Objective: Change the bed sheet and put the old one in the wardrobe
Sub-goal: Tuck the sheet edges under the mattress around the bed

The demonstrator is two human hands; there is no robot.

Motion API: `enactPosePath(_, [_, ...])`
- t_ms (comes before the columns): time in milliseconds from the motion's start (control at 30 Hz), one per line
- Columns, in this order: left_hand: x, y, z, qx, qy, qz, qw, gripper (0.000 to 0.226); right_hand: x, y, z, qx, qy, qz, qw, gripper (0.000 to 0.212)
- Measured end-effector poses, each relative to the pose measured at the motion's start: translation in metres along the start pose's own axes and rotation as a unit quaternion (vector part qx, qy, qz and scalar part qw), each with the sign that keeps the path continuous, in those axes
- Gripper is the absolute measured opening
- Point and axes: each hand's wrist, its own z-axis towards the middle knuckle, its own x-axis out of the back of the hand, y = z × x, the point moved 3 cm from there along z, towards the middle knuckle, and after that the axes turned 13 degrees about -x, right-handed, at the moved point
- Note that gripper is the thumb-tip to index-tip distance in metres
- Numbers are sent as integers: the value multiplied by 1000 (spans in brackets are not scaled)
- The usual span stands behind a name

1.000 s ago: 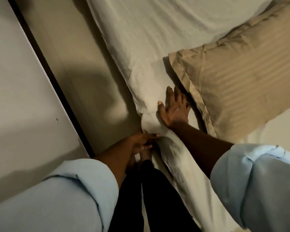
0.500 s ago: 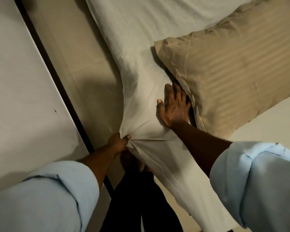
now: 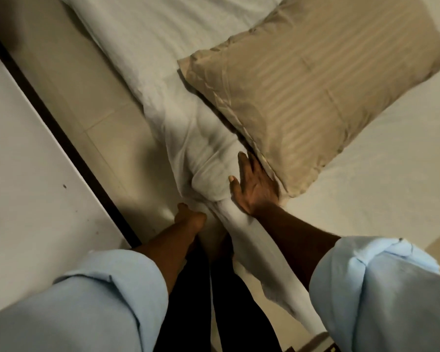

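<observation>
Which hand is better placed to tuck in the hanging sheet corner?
Left, probably. The left hand is low at the bed's side, against the hanging sheet, while the right hand lies flat on top beside the pillow.

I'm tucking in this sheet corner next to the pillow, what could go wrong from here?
The sheet is bunched into a lump at the corner, just ahead of your right hand; tucking now would likely trap the wrinkles. The pillow lies against that hand and may pin the sheet or get pushed askew. A loose tail of sheet hangs beside your legs; you could step on it.
</observation>
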Motion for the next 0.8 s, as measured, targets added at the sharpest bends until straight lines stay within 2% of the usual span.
enactPosePath(33, [-15,2,-6,3,-58,-34,998,72,0,11,-7,-2,-2,13,1000,70])
enactPosePath(133, [-54,8,-34,14,-220,-117,968,38,-3,39,-26,3,-16,33,999,69])
enactPosePath(200, [-67,8,-41,-29,-226,-123,966,37,-5,55,-38,7,-32,34,999,69])
enactPosePath(267, [-69,-1,-37,-77,-183,-113,974,32,-8,63,-49,27,-37,19,999,69])
enactPosePath(367, [-69,-9,-35,-100,-156,-80,979,32,-10,73,-64,35,-29,-26,999,70])
enactPosePath(533, [-67,-1,-35,-169,-209,47,962,19,-6,75,-76,17,-4,-59,998,69])
enactPosePath(667, [-64,-20,-39,-162,-280,187,927,25,-6,81,-79,19,-7,-65,998,66])
enactPosePath(800, [-79,-36,-45,-131,-277,244,920,34,-1,97,-80,13,8,-96,995,66])
